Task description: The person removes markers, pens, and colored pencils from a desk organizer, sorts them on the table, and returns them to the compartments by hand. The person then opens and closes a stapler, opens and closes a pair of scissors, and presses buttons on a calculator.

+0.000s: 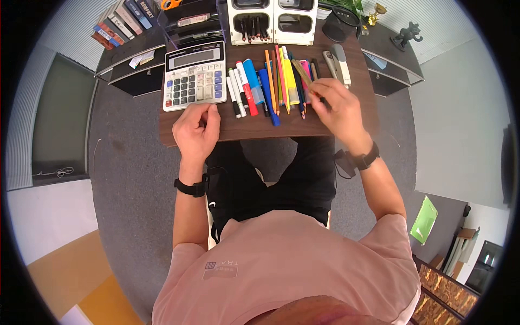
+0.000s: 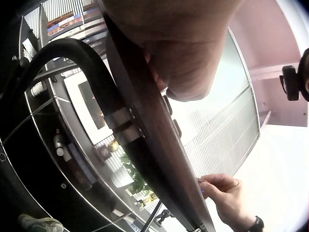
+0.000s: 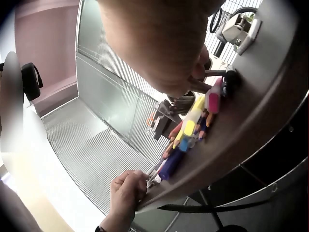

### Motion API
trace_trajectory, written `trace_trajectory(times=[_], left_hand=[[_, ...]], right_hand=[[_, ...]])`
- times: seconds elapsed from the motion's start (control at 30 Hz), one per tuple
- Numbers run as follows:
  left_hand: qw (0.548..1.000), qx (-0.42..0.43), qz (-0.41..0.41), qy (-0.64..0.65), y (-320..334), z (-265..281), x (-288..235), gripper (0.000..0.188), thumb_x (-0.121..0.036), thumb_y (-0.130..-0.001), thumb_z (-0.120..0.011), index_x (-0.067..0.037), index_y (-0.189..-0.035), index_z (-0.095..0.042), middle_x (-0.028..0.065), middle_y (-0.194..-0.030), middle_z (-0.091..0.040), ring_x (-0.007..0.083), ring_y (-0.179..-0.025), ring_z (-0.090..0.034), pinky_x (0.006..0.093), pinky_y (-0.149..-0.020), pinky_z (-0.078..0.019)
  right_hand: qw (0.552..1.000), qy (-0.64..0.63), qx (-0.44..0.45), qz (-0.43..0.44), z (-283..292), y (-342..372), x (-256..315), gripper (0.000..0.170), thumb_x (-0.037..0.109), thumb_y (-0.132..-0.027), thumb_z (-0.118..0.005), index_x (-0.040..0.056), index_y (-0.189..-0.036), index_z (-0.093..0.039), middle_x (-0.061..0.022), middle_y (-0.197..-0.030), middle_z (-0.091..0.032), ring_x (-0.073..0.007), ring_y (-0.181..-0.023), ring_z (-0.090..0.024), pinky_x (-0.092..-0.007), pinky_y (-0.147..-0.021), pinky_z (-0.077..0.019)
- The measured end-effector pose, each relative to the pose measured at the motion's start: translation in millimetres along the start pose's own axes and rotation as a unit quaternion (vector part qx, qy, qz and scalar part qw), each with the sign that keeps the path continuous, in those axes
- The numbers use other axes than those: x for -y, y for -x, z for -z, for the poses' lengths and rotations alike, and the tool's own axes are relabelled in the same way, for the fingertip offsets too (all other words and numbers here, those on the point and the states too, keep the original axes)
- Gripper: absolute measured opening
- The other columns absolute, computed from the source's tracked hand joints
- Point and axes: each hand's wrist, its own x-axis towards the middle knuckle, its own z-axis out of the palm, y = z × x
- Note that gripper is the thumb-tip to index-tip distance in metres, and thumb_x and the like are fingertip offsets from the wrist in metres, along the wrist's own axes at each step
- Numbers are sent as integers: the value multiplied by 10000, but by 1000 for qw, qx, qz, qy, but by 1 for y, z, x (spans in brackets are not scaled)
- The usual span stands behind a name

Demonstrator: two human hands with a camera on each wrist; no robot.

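In the head view my right hand (image 1: 340, 108) pinches a slim olive-brown, pen-shaped stick (image 1: 301, 71) between thumb and fingers, over the right end of a row of pens and pencils. Its far end slants up to the left. A pink highlighter (image 3: 213, 99) lies close below that hand in the right wrist view. Loosely curled and holding nothing, my left hand (image 1: 196, 130) rests at the table's front edge, just below the calculator (image 1: 187, 100). The row includes a red marker (image 1: 251, 97), a yellow highlighter (image 1: 291, 84), a blue marker (image 1: 264, 86) and several colored pencils (image 1: 273, 81).
A stapler (image 1: 340, 64) stands right of the pens. Behind them are a white organizer (image 1: 273, 16) with dark pencils (image 1: 252, 27) and a black mesh cup (image 1: 341, 26). A dark desktop tray (image 1: 189, 24) sits behind the calculator. The table's front edge (image 1: 244, 136) runs before my legs.
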Motion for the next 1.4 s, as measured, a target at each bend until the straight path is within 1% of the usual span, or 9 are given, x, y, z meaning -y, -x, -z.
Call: trace_trajectory(times=[0.03,0.2,0.47,0.57,0.67,0.73,0.9,1.1,1.4], left_hand=[[1000,-7,-4,-4,-1,0,1,71,-60,-1008,-819,-3,-971,-802,87,-777,-712,206,-641,-675,345,-636,-540],[1000,-7,-7,-3,-1,0,0,82,-69,-1019,-818,-3,-975,-798,89,-773,-705,200,-634,-668,347,-631,-536],[1000,3,-2,-19,-1,-1,-1,98,-78,-1030,-818,0,-974,-797,89,-773,-700,192,-626,-655,340,-624,-523],[1000,-3,-2,-21,-1,-2,1,97,-81,-1030,-820,1,-982,-802,89,-776,-702,189,-625,-648,339,-625,-522],[999,3,-3,-33,0,-1,-1,97,-80,-1031,-819,9,-992,-806,87,-783,-707,179,-635,-646,338,-629,-522],[999,17,26,-42,0,0,-3,131,-92,-1068,-800,34,-1032,-796,83,-837,-742,137,-721,-659,307,-708,-547],[999,13,14,-49,-1,-1,-4,117,-82,-1054,-805,28,-1013,-796,83,-817,-722,152,-696,-645,323,-678,-534],[998,-9,-2,-59,-3,-3,-4,102,-62,-1032,-808,17,-970,-788,85,-781,-690,176,-663,-636,334,-646,-522],[998,-15,15,-61,-3,-4,-8,80,-69,-1008,-818,2,-972,-804,109,-786,-723,223,-646,-678,370,-639,-553]], right_hand=[[1000,-13,14,-5,-1,3,2,214,43,-950,-885,44,-1154,-821,-84,-1159,-805,-316,-941,-816,-417,-815,-674],[996,-71,29,-53,-3,13,5,223,84,-951,-905,41,-1155,-826,-85,-1160,-808,-287,-923,-818,-394,-802,-666],[989,-56,-33,-130,-4,23,-4,173,101,-968,-888,41,-1125,-846,-92,-1171,-817,-301,-970,-808,-398,-826,-649],[993,-44,-52,-99,-8,29,-9,157,81,-965,-881,36,-1112,-850,-97,-1177,-819,-306,-1016,-810,-395,-855,-648],[989,-63,-71,-115,-10,32,-10,161,53,-952,-875,33,-1110,-852,-97,-1184,-821,-311,-1048,-807,-393,-871,-647],[987,-67,-91,-115,-10,33,-10,164,41,-946,-873,37,-1109,-853,-97,-1189,-822,-312,-1050,-805,-397,-884,-646],[985,-37,-132,-102,-1,40,-10,174,13,-932,-868,51,-1102,-857,-96,-1206,-825,-315,-1066,-801,-420,-922,-642],[980,-29,-141,-137,4,51,-9,173,-3,-930,-866,39,-1097,-848,-114,-1214,-823,-332,-1100,-794,-422,-950,-636],[980,-59,-87,-170,0,48,-6,167,-45,-952,-841,14,-1108,-834,-147,-1230,-816,-352,-1100,-805,-419,-952,-647]])
